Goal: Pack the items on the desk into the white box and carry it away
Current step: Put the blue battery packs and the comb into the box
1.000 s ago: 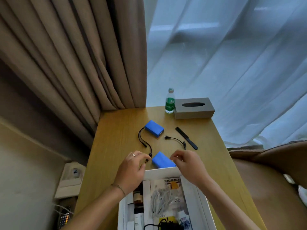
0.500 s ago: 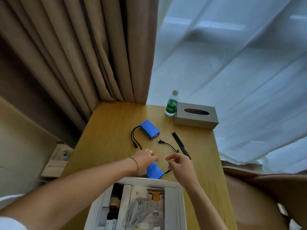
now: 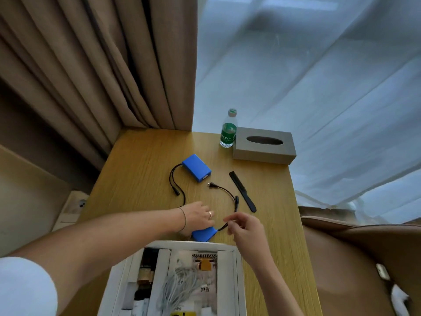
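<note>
Beside the white box (image 3: 235,265), left hand (image 3: 200,215) apparently grips blue battery (image 3: 204,233).

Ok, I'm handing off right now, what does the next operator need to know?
Left hand grips the near blue battery pack by the white box. Right hand pinches that pack's black cable.
Done: bottles and a white cord lie in the box.
Left: both blue packs, far one included, and the black comb are on the desk; then carry the box away.

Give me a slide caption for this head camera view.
Left hand on the near blue battery pack, right hand pinching its black cable, white box open below.
</note>
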The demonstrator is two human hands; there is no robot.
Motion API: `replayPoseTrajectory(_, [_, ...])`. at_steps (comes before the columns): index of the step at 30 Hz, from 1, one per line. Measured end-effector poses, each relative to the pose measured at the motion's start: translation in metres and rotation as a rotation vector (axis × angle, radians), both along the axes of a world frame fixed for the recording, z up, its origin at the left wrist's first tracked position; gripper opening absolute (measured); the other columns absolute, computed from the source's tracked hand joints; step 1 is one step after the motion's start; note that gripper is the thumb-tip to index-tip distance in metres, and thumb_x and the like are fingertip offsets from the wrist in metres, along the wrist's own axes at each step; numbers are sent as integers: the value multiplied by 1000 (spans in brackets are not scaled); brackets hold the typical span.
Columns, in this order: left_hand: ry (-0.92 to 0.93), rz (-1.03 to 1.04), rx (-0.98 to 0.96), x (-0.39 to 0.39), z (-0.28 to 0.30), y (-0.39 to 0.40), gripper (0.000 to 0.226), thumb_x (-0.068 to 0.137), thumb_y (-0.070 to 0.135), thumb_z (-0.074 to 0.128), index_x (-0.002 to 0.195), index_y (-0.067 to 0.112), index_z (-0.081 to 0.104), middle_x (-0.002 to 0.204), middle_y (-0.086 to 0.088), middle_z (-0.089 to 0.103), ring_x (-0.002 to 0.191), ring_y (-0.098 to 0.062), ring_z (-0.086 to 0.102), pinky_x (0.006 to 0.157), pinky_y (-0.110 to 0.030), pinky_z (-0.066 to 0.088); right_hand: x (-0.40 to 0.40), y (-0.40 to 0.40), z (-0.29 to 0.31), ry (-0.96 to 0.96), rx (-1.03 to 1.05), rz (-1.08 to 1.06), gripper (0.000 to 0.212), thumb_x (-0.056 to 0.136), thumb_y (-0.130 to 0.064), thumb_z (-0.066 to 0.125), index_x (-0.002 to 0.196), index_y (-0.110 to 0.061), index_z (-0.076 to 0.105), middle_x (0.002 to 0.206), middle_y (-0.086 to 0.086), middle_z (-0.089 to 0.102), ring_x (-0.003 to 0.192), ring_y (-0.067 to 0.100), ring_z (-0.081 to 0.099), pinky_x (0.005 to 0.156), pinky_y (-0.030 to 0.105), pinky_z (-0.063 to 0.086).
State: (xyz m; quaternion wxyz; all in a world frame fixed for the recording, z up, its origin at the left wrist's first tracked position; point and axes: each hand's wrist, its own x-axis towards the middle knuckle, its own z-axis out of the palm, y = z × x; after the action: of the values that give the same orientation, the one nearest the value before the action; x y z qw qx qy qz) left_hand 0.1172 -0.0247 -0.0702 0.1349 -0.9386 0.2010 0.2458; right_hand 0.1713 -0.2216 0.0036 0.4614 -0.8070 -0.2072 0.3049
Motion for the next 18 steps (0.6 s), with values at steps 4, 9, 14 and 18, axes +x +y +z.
replayPoseTrajectory(4, [-69,198,-162,-3,10,5,53,82,37,71,125,18,47,117,-7,55,93,-22,56,75,-37,50,0,-7,-2,3,34,-18,22,97,-11,60,90,-26,75,71,-1,71,66,7,64,61,25,53])
replayPoseTrajectory(9, [-261,606,-558,-13,45,12,66,70,33,78,126,29,44,111,7,55,87,-10,54,69,-28,50,-4,-16,-2,35,113,-69,25,96,-7,59,89,-23,76,71,3,70,63,7,62,60,25,49])
replayPoseTrajectory(14, [-384,881,-1087,-36,106,8,60,68,21,82,121,27,53,111,13,59,108,-5,61,79,-21,59,-15,-15,10,59,143,-73,20,96,-10,60,96,-24,74,82,2,74,75,17,69,66,28,57])
replayPoseTrajectory(18, [-402,977,-1433,-68,149,-6,63,66,17,89,119,29,57,111,12,66,111,-5,62,77,-19,56,-24,-2,30,359,245,-30,23,103,-22,53,122,-25,67,107,7,75,88,24,71,73,35,60])
